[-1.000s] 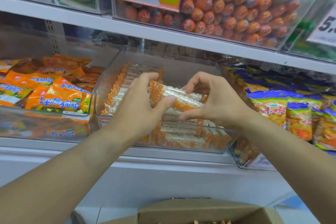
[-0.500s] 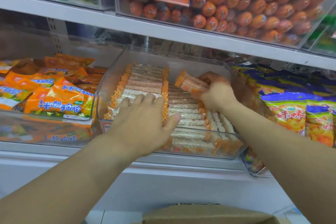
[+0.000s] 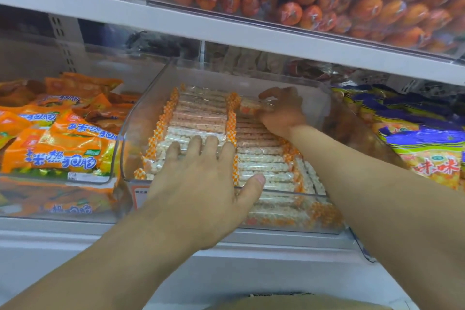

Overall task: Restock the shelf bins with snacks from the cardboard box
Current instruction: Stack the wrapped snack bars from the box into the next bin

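The left hand (image 3: 201, 191) lies flat, fingers spread, steadying the rows of clear-wrapped puffed-rice snack bars (image 3: 198, 118) in the clear plastic bin (image 3: 141, 118); the right hand (image 3: 281, 111) is clamped on one bar (image 3: 249, 108) near the bin's back right corner, probably slotting it in.

- Clear hard plastic bin (image 3: 141, 118), smooth and glossy, with pale reflections on its walls
- Transparent glossy film around the puffed-grain snack bars (image 3: 261, 158), bumpy and matt inside, orange-checked printed ends
- Shiny crinkled foil-like orange packets (image 3: 63, 151) in the neighbouring clear bin
- Glossy printed purple and yellow bags (image 3: 425, 148), wrinkled
- Tight, shiny orange casing on the sausages (image 3: 364, 7), pinched at the ends
- Smooth, matt, pale painted shelf edge (image 3: 226, 33), looks like metal
- Matt brown cardboard box (image 3: 289, 303) at the bottom
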Motion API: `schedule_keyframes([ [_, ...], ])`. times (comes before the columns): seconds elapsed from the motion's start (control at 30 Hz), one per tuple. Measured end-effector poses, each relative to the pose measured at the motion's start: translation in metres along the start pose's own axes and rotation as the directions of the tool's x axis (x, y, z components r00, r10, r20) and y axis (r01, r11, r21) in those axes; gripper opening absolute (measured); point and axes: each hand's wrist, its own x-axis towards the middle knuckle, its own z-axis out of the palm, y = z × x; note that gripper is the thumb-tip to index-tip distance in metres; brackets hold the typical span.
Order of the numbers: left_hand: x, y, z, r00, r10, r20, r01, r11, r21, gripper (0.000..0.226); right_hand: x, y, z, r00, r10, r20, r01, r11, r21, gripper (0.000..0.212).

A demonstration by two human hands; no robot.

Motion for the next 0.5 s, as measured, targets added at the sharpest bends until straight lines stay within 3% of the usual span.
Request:
schedule_keyframes([
  [0.13, 0.001, -0.001, 0.002, 1.000, 0.004, -0.014, -0.004, 1.000, -0.010, 0.085, 0.001, -0.003, 0.003, 0.998, -0.051, -0.032, 0.045, 0.983, -0.181, 0.041],
  [0.5, -0.004, -0.003, 0.000, 0.999, 0.052, 0.013, -0.052, 0.999, 0.016, 0.099, -0.003, 0.001, 0.010, 0.986, -0.167, -0.027, 0.158, 0.966, -0.206, 0.032],
])
